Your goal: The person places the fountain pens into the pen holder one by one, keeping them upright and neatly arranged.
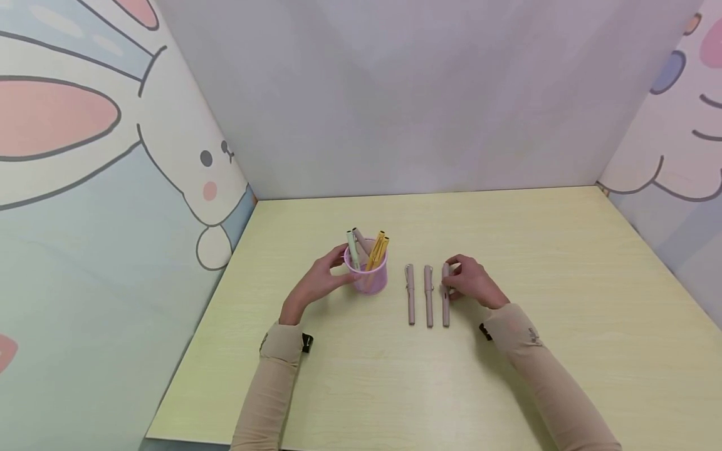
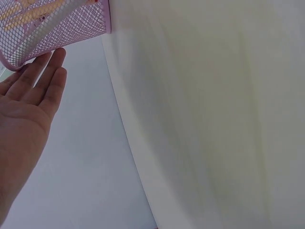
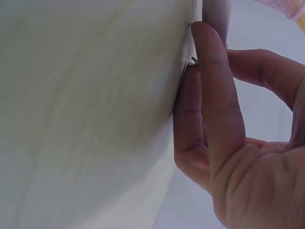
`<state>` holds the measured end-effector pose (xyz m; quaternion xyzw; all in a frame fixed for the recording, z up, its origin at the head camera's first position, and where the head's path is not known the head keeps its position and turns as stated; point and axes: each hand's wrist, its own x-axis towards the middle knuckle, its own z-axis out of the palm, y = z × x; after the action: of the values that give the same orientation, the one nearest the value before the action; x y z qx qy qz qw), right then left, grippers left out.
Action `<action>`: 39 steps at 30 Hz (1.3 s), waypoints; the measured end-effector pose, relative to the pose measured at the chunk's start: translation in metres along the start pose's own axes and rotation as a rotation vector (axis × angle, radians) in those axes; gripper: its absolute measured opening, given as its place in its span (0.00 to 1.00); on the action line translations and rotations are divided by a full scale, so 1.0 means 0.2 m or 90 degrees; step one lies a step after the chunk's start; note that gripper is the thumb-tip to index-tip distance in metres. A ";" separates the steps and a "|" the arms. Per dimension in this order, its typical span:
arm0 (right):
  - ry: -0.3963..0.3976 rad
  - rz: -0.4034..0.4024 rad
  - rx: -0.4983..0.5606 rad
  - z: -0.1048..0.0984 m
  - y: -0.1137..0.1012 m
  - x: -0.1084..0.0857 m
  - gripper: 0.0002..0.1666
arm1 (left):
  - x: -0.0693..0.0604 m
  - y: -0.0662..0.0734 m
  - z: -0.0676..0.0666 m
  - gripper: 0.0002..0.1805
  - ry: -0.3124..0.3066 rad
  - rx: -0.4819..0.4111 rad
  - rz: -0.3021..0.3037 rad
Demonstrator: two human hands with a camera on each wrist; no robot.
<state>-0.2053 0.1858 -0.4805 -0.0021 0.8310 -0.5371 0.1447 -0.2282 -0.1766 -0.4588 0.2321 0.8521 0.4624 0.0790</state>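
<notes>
A pink mesh pen cup (image 1: 372,285) stands upright on the table, holding a pale green pen (image 1: 353,247), a mauve pen (image 1: 361,239) and yellow pens (image 1: 378,249). My left hand (image 1: 318,282) holds the cup from its left side, with the thumb at the front. In the left wrist view, that hand's fingers (image 2: 52,81) touch the mesh. Right of the cup lie two mauve pens, a left one (image 1: 411,300) and a middle one (image 1: 429,304). My right hand (image 1: 472,282) pinches a third mauve pen (image 1: 446,310) near its upper end; it lies parallel to them.
The light wooden table (image 1: 564,263) meets a plain pale wall (image 1: 423,100) at the back. Side panels with cartoon animals (image 1: 186,144) stand to the left and right. A black strap piece (image 1: 307,342) shows at the left wrist, another (image 1: 486,331) at the right.
</notes>
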 end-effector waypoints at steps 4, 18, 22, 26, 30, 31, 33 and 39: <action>0.001 -0.005 0.021 -0.01 0.00 -0.01 0.32 | 0.00 0.00 0.00 0.44 -0.002 0.000 -0.005; 0.041 -0.128 0.122 -0.04 -0.01 -0.04 0.35 | 0.00 0.00 0.00 0.44 -0.001 0.000 -0.006; 0.050 -0.152 0.153 -0.04 -0.01 -0.03 0.35 | 0.00 0.00 0.00 0.44 -0.002 0.001 -0.009; 0.054 -0.172 0.171 -0.04 -0.05 -0.04 0.35 | 0.00 0.01 0.00 0.44 -0.004 0.000 -0.014; 0.068 -0.212 0.182 -0.03 -0.06 -0.04 0.34 | 0.00 0.01 0.00 0.44 -0.004 0.001 -0.017; 0.071 -0.225 0.185 -0.03 -0.07 -0.04 0.33 | 0.00 0.01 0.00 0.44 -0.004 0.002 -0.017; 0.080 -0.258 0.187 -0.03 -0.05 -0.02 0.33 | 0.00 0.01 0.00 0.44 -0.004 0.002 -0.016; 0.101 -0.352 0.200 -0.01 -0.07 -0.01 0.32 | 0.00 0.00 0.00 0.44 -0.005 0.002 -0.016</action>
<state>-0.2056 0.1819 -0.4662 -0.1635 0.7149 -0.6759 -0.0735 -0.2285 -0.1765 -0.4583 0.2230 0.8556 0.4589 0.0875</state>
